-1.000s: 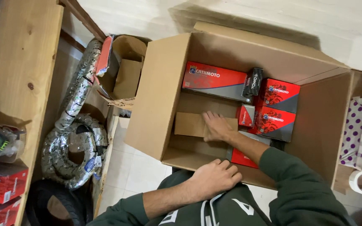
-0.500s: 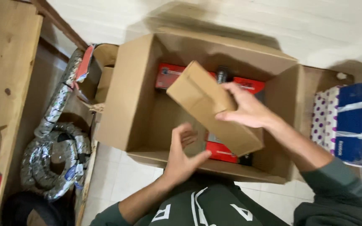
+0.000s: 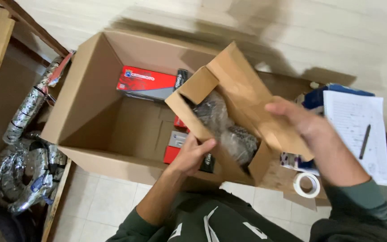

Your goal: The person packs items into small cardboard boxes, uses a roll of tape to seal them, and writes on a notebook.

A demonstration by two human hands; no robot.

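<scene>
Opened since, one small carton (image 3: 242,107), two hands (image 3: 192,154) (image 3: 312,127), one big box (image 3: 95,89)

Tiled floor (image 3: 113,201) carries big open carton (image 3: 90,103), silver duct coil (image 3: 19,175), tape roll (image 3: 307,184)

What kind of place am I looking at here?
Probably a stockroom or parts shop: a large brown cardboard carton of red boxed goods, coiled silver foil ducting, and a white paper sheet with pen.
</scene>
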